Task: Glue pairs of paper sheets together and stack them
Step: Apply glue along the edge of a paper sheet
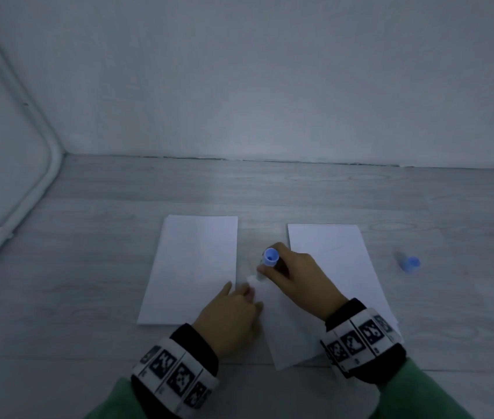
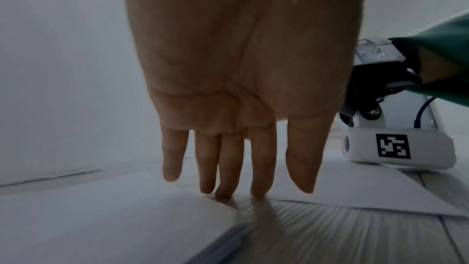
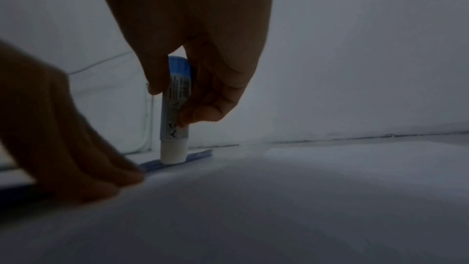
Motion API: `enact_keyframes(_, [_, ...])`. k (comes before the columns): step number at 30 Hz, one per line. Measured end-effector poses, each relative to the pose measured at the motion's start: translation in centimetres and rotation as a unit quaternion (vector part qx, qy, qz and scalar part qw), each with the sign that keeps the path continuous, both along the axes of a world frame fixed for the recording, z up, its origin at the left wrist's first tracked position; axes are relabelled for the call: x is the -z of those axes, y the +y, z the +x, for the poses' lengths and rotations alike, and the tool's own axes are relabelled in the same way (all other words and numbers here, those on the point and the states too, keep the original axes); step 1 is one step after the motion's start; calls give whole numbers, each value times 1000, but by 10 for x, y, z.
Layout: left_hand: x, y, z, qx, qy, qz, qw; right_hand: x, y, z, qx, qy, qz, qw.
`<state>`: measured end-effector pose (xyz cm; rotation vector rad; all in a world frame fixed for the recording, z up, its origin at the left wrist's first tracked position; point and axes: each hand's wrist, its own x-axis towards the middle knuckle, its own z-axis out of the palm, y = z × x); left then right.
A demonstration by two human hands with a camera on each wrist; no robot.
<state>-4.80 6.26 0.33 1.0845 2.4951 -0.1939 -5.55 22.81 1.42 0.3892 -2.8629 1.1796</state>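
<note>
Head view: right hand (image 1: pixel 297 275) grips glue stick (image 1: pixel 268 263); left hand (image 1: pixel 233 316) flat, fingers pressing sheet (image 1: pixel 288 328).

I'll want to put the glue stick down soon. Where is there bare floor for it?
Bare floor lies right of the right paper stack, around the blue cap, and beyond both stacks toward the wall. Crowded: between the stacks, where the left hand and right hand work the loose sheet.

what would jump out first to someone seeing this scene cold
The blue-ended glue stick, held upright in the right hand, its tip on a loose sheet between two white paper stacks. The left hand presses that sheet flat with straight fingers. The blue cap lies far right.
</note>
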Motion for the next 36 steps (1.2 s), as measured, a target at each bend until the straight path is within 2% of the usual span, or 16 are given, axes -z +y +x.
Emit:
enact_keyframes(6, [-2,7,-6,-8,-23,-13,1000,8,1,-2,-20,-14,57,998])
enact_keyframes(14, [-6,13,-8,-2,-31,-42,999,5,27,3,22,-13,83,996])
enact_keyframes(27, [-4,9,-9,2,-29,-28,999,-4,85,3,126,-25,87,988])
enact_keyframes(33, [-5,9,-10,-4,-31,-28,999,-2,110,1,200,-43,103,973])
enact_keyframes(36, [-5,10,-12,-11,-39,-28,999,-3,109,3,236,-14,127,963])
